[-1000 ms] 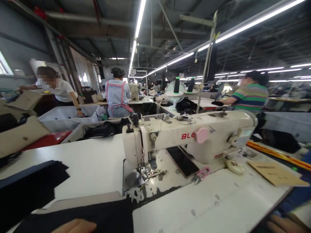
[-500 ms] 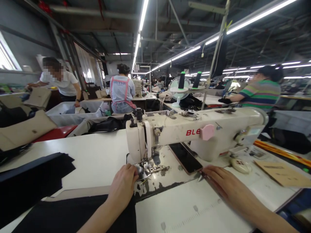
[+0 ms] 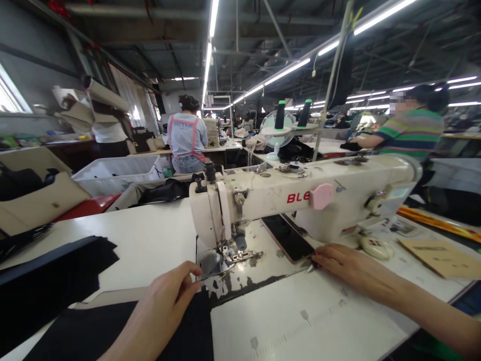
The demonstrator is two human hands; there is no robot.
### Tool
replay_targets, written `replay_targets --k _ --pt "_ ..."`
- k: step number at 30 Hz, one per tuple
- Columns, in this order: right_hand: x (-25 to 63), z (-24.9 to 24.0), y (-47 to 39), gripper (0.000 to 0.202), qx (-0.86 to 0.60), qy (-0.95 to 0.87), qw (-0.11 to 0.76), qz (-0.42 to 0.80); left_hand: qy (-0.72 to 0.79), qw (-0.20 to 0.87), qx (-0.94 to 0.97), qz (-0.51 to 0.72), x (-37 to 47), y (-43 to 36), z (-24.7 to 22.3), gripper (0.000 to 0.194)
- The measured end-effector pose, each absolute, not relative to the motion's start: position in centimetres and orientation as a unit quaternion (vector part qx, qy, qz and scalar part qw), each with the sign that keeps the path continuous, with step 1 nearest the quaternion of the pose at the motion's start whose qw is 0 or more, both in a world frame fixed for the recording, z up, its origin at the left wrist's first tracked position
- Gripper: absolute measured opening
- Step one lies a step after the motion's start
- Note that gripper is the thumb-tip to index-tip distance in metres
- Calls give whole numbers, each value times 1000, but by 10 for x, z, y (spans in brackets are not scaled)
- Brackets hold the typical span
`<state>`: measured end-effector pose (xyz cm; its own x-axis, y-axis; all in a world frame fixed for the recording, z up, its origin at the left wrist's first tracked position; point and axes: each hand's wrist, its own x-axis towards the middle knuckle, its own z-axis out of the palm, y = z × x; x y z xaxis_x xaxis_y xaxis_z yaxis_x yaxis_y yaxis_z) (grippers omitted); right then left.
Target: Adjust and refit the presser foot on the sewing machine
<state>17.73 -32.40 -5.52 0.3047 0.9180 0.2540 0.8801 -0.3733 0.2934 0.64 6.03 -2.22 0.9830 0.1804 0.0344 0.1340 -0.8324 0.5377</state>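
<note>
Glowing overhead, strip lights [image 3: 213, 17] overlook a white table [image 3: 150, 230], left hand [image 3: 169, 293] unclenched, grip of right hand [image 3: 343, 263] unclear.

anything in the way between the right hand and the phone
Nothing visible stands between them: the right hand lies beside the near corner of the phone. Whether they touch is unclear.

- Ceiling [image 3: 176, 30]: dark, crossed by beams and pipes.
- Lights [image 3: 214, 20]: long white strips in rows (the two nearest rows seem to draw together in the distance), with more glowing at the far right.
- Wall [image 3: 33, 62]: grey, on the left, with a bright window [image 3: 11, 93] low at its near end.
- Curtain [image 3: 124, 82]: pale, hanging farther back on that side.
- Tables [image 3: 230, 147]: pale-topped, in the middle distance.
</note>
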Motion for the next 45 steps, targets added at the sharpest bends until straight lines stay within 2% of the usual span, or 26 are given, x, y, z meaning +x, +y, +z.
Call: replay_targets --k 5,8,12,15,18,23,26,30,32,36,40,45 --pt "175 -53 -320 47 807 548 86 204 85 255 960 70 37 60 -43 3" --pt "168 -56 -319 49 810 530 113 223 91 273 954 80 43 57 -50 12" --pt "153 -61 -319 43 829 476 140 258 88 348 930 81 34 54 -49 13" --pt "134 -55 -316 31 870 411 83 261 88 444 891 40 26 56 -44 15" --pt "112 -39 -306 21 901 386 -15 196 94 517 850 20 21 61 -37 16" --pt "83 -14 -270 28 886 434 -145 79 92 545 833 6 14 61 -23 16" --pt "77 -13 -239 27 865 456 -206 35 76 527 847 7 9 52 -17 9" --pt "80 -22 -189 19 865 403 -297 -45 4 405 912 63 1 41 -21 13" --pt "90 -29 -167 10 877 385 -287 -20 -56 350 931 91 -1 40 -33 17" --pt "117 -43 -143 13 894 380 -233 57 -190 259 922 216 5 41 -70 22" --pt "136 -54 -128 20 895 384 -209 84 -248 203 895 310 16 40 -96 27" --pt "142 -67 -100 9 903 336 -247 105 -242 199 901 300 15 41 -93 23"
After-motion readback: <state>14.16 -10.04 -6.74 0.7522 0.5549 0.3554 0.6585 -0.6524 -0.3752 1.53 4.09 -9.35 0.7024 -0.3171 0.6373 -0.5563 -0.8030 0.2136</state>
